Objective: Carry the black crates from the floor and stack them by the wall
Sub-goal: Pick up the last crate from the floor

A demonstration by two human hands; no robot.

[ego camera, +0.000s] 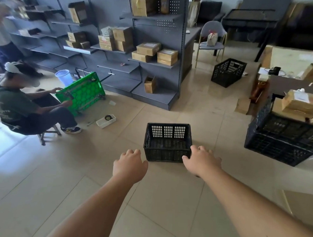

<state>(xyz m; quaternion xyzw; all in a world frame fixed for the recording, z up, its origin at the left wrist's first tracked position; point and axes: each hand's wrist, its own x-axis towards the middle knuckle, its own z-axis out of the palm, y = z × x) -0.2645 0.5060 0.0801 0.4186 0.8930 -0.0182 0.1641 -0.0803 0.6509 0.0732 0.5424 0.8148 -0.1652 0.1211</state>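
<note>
An empty black slatted crate (167, 141) stands upright on the tiled floor straight ahead. My left hand (130, 164) hovers just short of its near left corner, fingers loosely bent, holding nothing. My right hand (203, 161) reaches over the near right corner, fingers spread, holding nothing; whether it touches the rim I cannot tell. A second empty black crate (228, 72) sits farther back on the floor near a chair. A third, larger black crate (279, 138) at the right holds cardboard boxes.
Grey shelving (154, 61) with cardboard boxes fills the back left. A seated person (19, 104) works on a green panel (82, 92) at the left, a small white tray (106, 121) by their feet. A chair (210, 40) and tables stand at the back right.
</note>
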